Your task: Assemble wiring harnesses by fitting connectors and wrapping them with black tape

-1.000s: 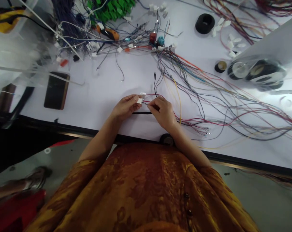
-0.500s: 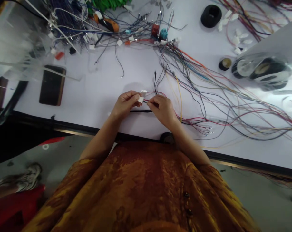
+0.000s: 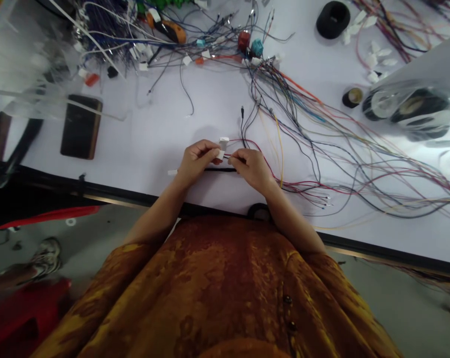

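Observation:
My left hand [image 3: 195, 161] is closed, its thumb and fingers pinching a small white connector [image 3: 221, 154]. Just beyond the fingertips, another white connector piece [image 3: 224, 140] shows with a red wire [image 3: 234, 140] running from it. Close by on the right, my right hand [image 3: 254, 169] has its fingertips pressed together on a thin wire [image 3: 226, 157] that leads to the connector in the left hand. Whether the wire's end sits inside that connector is too small to tell. A black cable [image 3: 219, 170] lies on the table below both hands, partly covered by them.
Loose wires [image 3: 322, 149] spread over the table's right side. A phone [image 3: 81, 127] lies at left. Orange-black pliers [image 3: 167, 29], small connectors and more wires are at the back. Black tape rolls [image 3: 333, 20] stand at right. The table edge [image 3: 116, 198] runs before me.
The view has shifted slightly, so the table items appear a little higher and farther right. Both hands keep their pinches, with the left-hand connector turned slightly.

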Available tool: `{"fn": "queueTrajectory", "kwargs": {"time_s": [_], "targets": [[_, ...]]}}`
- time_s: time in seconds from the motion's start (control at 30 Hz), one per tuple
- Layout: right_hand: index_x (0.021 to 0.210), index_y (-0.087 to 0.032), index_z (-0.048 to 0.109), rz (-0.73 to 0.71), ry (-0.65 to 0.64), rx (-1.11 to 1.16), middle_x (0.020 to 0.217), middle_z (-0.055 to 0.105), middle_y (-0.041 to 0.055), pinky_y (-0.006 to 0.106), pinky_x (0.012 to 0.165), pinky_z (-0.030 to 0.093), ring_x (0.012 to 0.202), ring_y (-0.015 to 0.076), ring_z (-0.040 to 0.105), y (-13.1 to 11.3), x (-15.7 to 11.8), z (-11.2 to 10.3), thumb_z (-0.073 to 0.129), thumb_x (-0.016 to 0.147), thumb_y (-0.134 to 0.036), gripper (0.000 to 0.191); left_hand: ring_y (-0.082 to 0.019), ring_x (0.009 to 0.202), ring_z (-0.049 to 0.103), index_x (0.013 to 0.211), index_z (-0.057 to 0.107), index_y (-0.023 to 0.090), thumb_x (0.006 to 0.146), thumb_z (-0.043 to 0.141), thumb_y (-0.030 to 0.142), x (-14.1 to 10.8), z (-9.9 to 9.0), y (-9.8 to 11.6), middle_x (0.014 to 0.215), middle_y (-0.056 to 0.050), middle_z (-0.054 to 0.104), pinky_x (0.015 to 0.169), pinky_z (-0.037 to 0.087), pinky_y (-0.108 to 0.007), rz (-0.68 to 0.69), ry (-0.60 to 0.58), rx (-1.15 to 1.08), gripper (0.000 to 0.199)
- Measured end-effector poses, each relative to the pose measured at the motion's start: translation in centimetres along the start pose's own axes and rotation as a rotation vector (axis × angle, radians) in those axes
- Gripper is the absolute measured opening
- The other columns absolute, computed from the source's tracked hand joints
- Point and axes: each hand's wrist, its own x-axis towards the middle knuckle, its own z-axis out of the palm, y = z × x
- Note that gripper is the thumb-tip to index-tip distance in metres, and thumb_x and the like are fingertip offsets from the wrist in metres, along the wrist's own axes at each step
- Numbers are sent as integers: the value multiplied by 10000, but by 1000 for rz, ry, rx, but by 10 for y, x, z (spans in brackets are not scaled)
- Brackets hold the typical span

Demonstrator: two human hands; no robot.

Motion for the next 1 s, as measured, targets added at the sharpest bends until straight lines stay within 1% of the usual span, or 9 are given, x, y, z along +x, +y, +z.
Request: {"fn": "queueTrajectory", "kwargs": {"time_s": [0.13, 0.3, 0.43, 0.53, 0.63, 0.77, 0.9, 1.0], "targets": [[750, -160, 646, 7, -20, 21, 668, 602, -6, 270, 650, 339, 669, 119, 511, 1, 2, 2, 578, 893, -242, 178, -113, 641, 693, 879, 698, 168, 778, 763, 334, -1, 0, -2, 749, -7, 719, 674, 608, -247, -23, 3, 16, 205], [737, -165, 636, -12, 7, -61, 691, 606, 0, 276, 661, 339, 672, 121, 506, 2, 1, 8, 582, 903, -223, 184, -116, 651, 700, 874, 690, 163, 789, 750, 322, -2, 0, -2, 761, -6, 726, 705, 623, -260, -101, 5, -4, 190], [791, -173, 636, -73, 57, -198, 808, 639, 34, 283, 722, 379, 761, 145, 553, -1, -3, 16, 533, 960, -208, 201, -115, 655, 708, 872, 691, 162, 788, 752, 321, -1, -1, -4, 770, -2, 730, 715, 627, -255, -152, 21, -25, 189], [879, -174, 650, -94, 90, -379, 935, 641, 69, 287, 695, 372, 804, 161, 563, -6, -8, 20, 462, 1024, -235, 245, -122, 664, 717, 872, 688, 161, 790, 758, 332, -1, -2, -5, 778, -4, 732, 728, 634, -264, -193, 27, -31, 203], [954, -184, 661, -97, 49, -520, 1017, 624, 79, 288, 642, 347, 786, 159, 550, -9, -11, 21, 398, 1061, -259, 293, -127, 652, 717, 862, 682, 152, 787, 765, 338, -1, -2, -3, 755, -7, 722, 726, 637, -271, -230, 15, -45, 217], [986, -195, 651, -87, -13, -617, 1035, 597, 73, 296, 608, 323, 754, 150, 528, -5, -11, 21, 357, 1079, -266, 317, -129, 667, 721, 869, 681, 144, 797, 757, 337, 0, -1, -1, 768, -14, 725, 734, 637, -274, -236, 0, -12, 220], [959, -207, 635, -122, -31, -639, 1007, 584, 64, 316, 561, 276, 711, 153, 483, 3, -8, 25, 384, 1063, -240, 274, -127, 643, 711, 832, 681, 149, 797, 751, 298, -1, 2, -1, 721, -2, 712, 707, 631, -266, -231, 0, 9, 168], [920, -206, 614, -153, -36, -588, 995, 590, 65, 329, 544, 255, 680, 155, 450, 5, -7, 29, 431, 1034, -201, 217, -126, 609, 696, 794, 681, 158, 790, 749, 253, -2, 4, -1, 680, 6, 700, 660, 623, -256, -201, 15, 9, 117]]}}
